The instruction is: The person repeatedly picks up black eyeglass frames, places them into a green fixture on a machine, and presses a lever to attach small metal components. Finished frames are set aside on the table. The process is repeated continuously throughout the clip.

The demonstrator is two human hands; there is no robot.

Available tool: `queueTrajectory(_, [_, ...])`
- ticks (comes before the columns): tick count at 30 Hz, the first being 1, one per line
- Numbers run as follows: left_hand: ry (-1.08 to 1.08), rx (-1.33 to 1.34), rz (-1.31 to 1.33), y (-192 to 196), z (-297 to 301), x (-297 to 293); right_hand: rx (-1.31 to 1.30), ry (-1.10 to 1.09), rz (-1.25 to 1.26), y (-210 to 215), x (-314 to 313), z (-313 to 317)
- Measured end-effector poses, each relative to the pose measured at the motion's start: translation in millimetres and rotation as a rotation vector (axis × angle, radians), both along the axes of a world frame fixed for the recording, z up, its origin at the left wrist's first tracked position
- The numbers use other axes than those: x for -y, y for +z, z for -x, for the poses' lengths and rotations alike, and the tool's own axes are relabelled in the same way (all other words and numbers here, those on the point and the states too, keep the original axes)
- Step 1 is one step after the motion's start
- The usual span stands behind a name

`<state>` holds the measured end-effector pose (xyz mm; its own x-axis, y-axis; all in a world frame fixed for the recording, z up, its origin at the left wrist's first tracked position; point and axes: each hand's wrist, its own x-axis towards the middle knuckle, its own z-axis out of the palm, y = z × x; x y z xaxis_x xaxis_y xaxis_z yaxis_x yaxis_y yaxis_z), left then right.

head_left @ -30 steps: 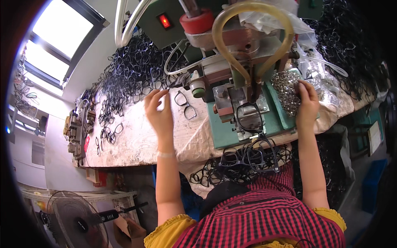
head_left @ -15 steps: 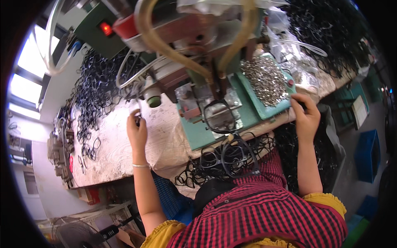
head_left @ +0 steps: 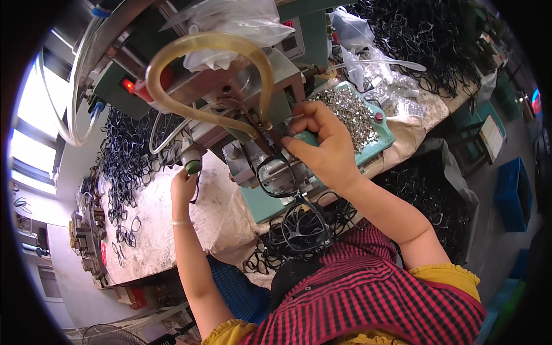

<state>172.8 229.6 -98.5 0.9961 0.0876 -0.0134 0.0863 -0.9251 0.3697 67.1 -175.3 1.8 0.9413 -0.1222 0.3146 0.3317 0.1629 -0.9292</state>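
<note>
My right hand (head_left: 319, 145) is pinched at the working head of the green bench machine (head_left: 270, 86), its fingertips on a small part just above a black eyeglass frame (head_left: 275, 175) seated on the machine's fixture. What the fingers pinch is too small to make out. My left hand (head_left: 184, 187) reaches up to the green knob (head_left: 193, 167) on the machine's left side and touches it, a black frame piece hanging by its fingers. A green tray of small silver metal parts (head_left: 348, 115) lies right behind my right hand.
A heap of black eyeglass frames (head_left: 299, 230) lies in my lap below the bench edge. More black frames (head_left: 123, 167) spread over the cloth-covered table at left, and a big pile (head_left: 425, 40) at back right. A yellowish hose (head_left: 201, 52) arcs over the machine. A bin of frames (head_left: 437, 201) stands at right.
My right hand has left the tray of metal parts and come to the machine head over the frame. My left hand rose from the table to the green knob.
</note>
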Motion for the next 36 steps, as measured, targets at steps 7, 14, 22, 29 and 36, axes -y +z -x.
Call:
queueTrajectory(7, [0.182,0.786,1.041,70.4,108.5,96.2,-0.004,0.043,-0.142,16.6,-18.2,15.5])
queueTrajectory(14, [-0.668,1.005,0.599,145.4,156.0,178.5,-0.105,0.067,-0.098,29.0,-14.2,17.2])
queueTrajectory(22, [-0.506,1.014,0.949,179.4,120.6,205.0,-0.060,0.114,-0.105,24.4,-13.9,10.0])
queueTrajectory(29, [-0.565,0.964,1.010,179.8,118.9,201.9,0.011,0.080,0.097,28.0,-6.3,1.8])
queueTrajectory(36, [-0.878,0.882,0.507,158.7,140.2,205.1,-0.009,0.170,0.249,38.7,36.6,18.4])
